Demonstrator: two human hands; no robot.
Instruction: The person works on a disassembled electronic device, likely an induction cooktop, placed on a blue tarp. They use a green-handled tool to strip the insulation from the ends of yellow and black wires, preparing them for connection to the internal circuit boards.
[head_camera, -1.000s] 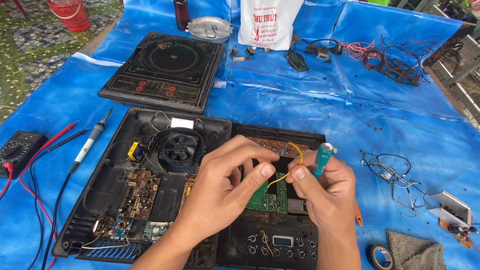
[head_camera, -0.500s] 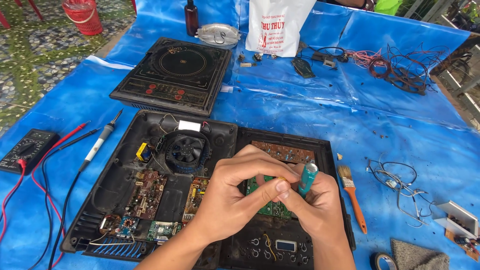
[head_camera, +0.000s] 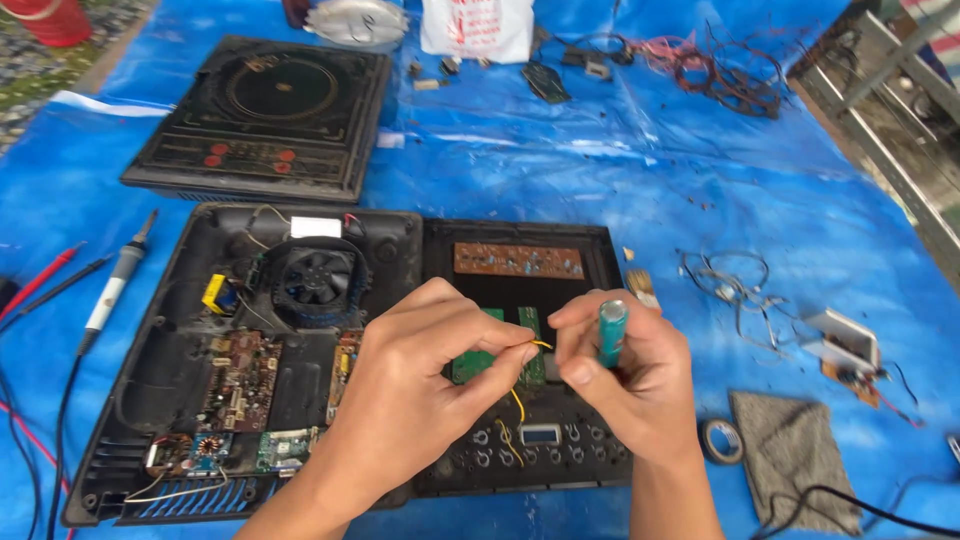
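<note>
A: Head view. My left hand (head_camera: 415, 385), fingers pinched together, grips a yellow wire (head_camera: 518, 385) above the small green circuit board (head_camera: 470, 360) inside the opened black cooker base (head_camera: 300, 360), near the tarp's (head_camera: 600, 180) near edge.

B: And the other hand?

A: My right hand (head_camera: 630, 385) is curled shut around a teal screwdriver (head_camera: 610, 332), held upright, just beside the wire.

B: Surroundings?

A: A cooling fan (head_camera: 312, 277) sits left in the base; a soldering iron (head_camera: 115, 290) lies toward the tarp's left edge, a tape roll (head_camera: 720, 440) right.
</note>
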